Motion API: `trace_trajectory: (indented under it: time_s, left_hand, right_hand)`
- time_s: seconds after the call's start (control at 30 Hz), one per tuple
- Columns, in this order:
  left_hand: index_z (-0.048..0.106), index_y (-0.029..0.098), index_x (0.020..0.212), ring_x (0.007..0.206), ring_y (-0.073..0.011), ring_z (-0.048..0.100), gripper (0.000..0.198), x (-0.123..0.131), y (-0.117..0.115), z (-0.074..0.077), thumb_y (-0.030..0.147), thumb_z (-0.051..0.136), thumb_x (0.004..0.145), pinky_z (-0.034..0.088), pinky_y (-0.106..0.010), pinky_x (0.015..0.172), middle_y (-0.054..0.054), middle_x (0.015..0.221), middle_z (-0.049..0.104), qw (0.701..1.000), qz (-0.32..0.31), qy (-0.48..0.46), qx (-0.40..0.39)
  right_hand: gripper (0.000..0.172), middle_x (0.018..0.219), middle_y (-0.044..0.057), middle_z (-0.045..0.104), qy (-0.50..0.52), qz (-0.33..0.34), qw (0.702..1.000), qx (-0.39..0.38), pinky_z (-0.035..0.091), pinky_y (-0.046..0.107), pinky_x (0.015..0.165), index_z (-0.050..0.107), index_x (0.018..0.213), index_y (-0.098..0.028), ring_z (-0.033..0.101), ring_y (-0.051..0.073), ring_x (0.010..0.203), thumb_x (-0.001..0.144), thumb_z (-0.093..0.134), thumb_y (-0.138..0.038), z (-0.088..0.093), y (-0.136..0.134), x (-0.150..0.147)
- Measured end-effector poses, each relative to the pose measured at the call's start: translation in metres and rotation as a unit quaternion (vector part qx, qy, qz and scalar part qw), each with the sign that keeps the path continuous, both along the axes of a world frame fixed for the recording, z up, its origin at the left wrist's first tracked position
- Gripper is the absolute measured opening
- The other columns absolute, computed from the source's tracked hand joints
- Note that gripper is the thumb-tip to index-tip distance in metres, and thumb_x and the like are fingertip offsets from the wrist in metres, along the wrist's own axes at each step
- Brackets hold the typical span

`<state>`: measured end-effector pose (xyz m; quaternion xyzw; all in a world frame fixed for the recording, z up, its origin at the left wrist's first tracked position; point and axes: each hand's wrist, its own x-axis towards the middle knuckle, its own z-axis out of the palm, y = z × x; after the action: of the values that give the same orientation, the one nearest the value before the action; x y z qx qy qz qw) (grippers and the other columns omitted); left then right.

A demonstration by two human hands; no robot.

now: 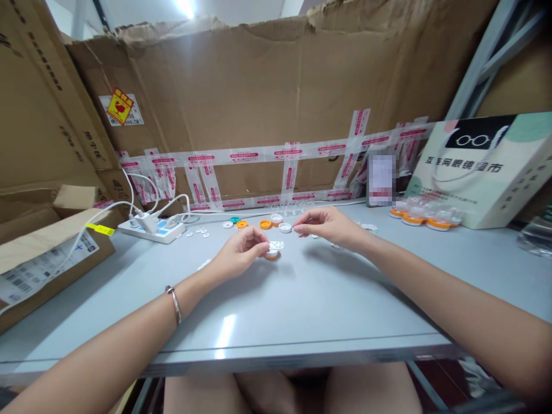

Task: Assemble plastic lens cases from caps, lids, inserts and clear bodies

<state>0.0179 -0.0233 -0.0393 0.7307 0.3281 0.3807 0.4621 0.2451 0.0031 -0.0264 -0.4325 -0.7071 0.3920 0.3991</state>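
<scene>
Pinching a white perforated piece [278, 245] between the fingers of the left hand [242, 250], just above an orange-and-white disc [272, 256], over the grey worktop [323, 305]. Holding the right hand [326, 225] beside a white ring [284, 228] with fingers close together; cannot tell whether gripping anything. Wearing a silver bracelet [174, 303] on the left wrist.

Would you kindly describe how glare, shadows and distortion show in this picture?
Head view: a bright light glares at the top edge; head view: a white reflection streaks the tabletop; head view: soft shadows lie below the left hand and right hand; head view: the metal post at upper right slants, perhaps partly from wide-angle distortion; head view: coarse pixels obscure the phone-like device.
</scene>
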Motion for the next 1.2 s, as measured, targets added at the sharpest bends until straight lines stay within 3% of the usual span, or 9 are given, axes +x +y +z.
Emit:
trace_trajectory:
  time_s: [0.2,0.33,0.5,0.83,1.2]
  left_hand:
    - [0.051,0.014,0.079,0.071,-0.0108,0.060,0.015,0.000,-0.001,-0.001,0.027,0.059,0.079,0.046,-0.025,0.069,-0.001,0.075,0.058,1.000,0.025,0.004,0.015]
    - [0.052,0.014,0.078,0.070,-0.0117,0.061,0.016,0.004,-0.001,-0.001,0.027,0.061,0.078,0.047,-0.025,0.068,-0.001,0.073,0.060,1.000,0.018,-0.004,0.006]
    - [0.053,0.014,0.079,0.069,-0.0122,0.061,0.021,0.006,-0.003,0.001,0.032,0.063,0.077,0.049,-0.026,0.067,-0.002,0.074,0.062,0.998,0.047,-0.029,0.026]
    - [0.052,0.014,0.076,0.066,-0.0126,0.063,0.021,0.006,-0.006,0.006,0.031,0.065,0.074,0.051,-0.027,0.067,0.000,0.069,0.062,0.995,0.077,-0.058,0.016]
    - [0.054,0.014,0.074,0.065,-0.0123,0.064,0.020,0.004,-0.003,0.005,0.028,0.068,0.071,0.052,-0.028,0.068,0.001,0.069,0.064,0.993,0.055,-0.100,-0.008]
  right_hand:
    - [0.021,0.080,0.004,0.071,0.114,-0.039,0.993,-0.016,0.050,0.036,0.081,0.069,0.075,-0.018,0.066,0.017,0.077,0.060,0.074,-0.032,-0.006,-0.010,-0.022]
    - [0.016,0.081,0.003,0.070,0.174,-0.054,0.981,0.071,0.051,0.036,0.080,0.069,0.070,-0.019,0.065,0.017,0.080,0.060,0.074,-0.031,-0.012,-0.015,-0.036]
    - [0.009,0.080,0.003,0.068,0.126,0.008,0.976,0.179,0.053,0.034,0.077,0.071,0.069,-0.023,0.064,0.017,0.082,0.065,0.072,-0.030,-0.020,-0.015,-0.040]
    - [0.009,0.087,0.002,0.072,0.100,0.040,0.971,0.215,0.052,0.037,0.086,0.072,0.077,-0.026,0.066,0.018,0.089,0.072,0.066,-0.027,-0.024,-0.015,-0.036]
    - [0.013,0.093,0.003,0.072,0.046,0.083,0.954,0.286,0.053,0.036,0.086,0.072,0.084,-0.025,0.067,0.018,0.090,0.075,0.063,-0.023,-0.025,-0.017,-0.034]
